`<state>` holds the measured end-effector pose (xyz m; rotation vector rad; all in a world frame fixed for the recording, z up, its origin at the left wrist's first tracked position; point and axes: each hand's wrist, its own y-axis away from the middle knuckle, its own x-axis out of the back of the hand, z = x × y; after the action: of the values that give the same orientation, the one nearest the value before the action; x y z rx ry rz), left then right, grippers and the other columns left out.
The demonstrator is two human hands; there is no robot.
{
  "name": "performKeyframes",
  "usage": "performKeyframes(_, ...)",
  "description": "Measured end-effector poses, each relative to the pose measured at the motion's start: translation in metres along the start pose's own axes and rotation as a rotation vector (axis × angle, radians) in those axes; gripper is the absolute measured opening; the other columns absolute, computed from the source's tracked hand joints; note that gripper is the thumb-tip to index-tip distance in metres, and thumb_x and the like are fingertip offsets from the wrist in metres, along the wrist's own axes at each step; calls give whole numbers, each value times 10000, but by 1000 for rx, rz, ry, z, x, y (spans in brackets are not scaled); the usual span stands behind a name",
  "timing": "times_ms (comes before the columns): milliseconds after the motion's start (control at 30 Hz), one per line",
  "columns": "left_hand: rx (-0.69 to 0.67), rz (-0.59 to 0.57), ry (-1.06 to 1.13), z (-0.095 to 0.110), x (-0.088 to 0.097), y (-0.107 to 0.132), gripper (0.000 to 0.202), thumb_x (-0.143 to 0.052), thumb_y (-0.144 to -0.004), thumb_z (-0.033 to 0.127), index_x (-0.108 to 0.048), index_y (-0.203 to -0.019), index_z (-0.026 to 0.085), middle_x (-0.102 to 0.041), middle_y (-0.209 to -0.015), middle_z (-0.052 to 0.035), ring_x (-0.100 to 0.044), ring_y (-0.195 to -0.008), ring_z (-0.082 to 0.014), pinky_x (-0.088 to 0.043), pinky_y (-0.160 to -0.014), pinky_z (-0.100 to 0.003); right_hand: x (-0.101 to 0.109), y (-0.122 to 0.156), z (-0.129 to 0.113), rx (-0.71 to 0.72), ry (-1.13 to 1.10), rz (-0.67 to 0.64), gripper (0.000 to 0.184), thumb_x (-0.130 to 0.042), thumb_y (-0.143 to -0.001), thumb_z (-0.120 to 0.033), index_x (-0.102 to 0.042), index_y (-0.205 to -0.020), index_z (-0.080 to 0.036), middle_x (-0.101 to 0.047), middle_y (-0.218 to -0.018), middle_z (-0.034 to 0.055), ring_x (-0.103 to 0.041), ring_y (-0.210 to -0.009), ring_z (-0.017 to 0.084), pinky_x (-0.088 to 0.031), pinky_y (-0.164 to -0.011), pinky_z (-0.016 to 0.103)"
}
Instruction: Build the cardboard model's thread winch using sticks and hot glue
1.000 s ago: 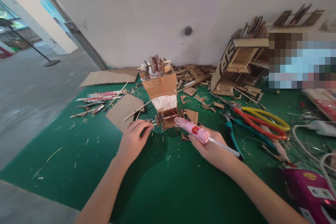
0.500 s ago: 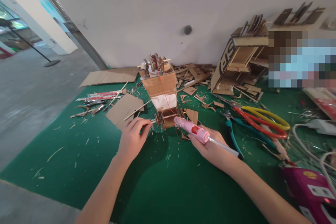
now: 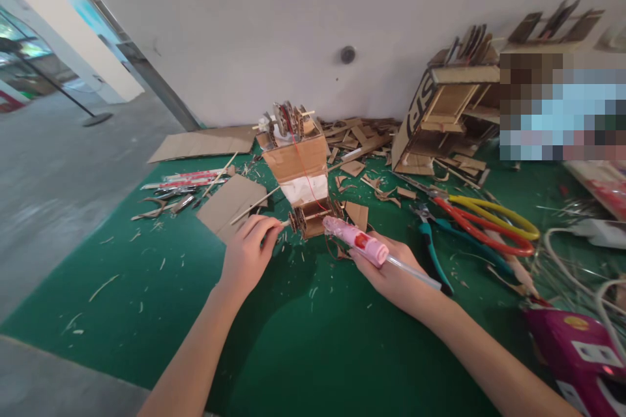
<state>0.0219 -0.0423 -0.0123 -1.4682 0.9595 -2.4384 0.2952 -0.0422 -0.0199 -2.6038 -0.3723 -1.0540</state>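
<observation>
A cardboard model (image 3: pixel 297 158) stands mid-table, with cardboard discs on a stick at its top and a red thread running down its front to a lower axle. My left hand (image 3: pixel 250 251) pinches the wooden stick (image 3: pixel 285 224) that juts from the left of the lower cardboard wheels (image 3: pixel 297 219). In my right hand (image 3: pixel 386 270) is a pink hot glue gun (image 3: pixel 356 239), a clear glue stick (image 3: pixel 413 272) poking from its rear. Its nozzle end points at the right side of the lower axle; whether it touches is hidden.
Pliers with teal handles (image 3: pixel 430 254) and scissors with red and yellow handles (image 3: pixel 489 221) lie at right. A purple power strip (image 3: pixel 572 352) and white cable are near the right edge. Cardboard scraps (image 3: pixel 362 137) line the wall beside another cardboard structure (image 3: pixel 415 124). A blurred-out person is at far right.
Both hands keep nearly the same places, still on the stick and the glue gun. The view has shifted very slightly; the glue gun and model look almost unchanged.
</observation>
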Motion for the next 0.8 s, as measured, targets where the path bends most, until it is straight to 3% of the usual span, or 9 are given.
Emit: performKeyframes(800,60,-74,-15,-5,-6,0,128,-483,-939,248,-597,-975,201,-622,-906,-45,-606,-813,-161,-484,-727,-294,-3,0,-1,-14,2,38,196,-480,-903,-342,-496,-752,-218,-597,-707,11,-583,-594,142,-424,-542,250)
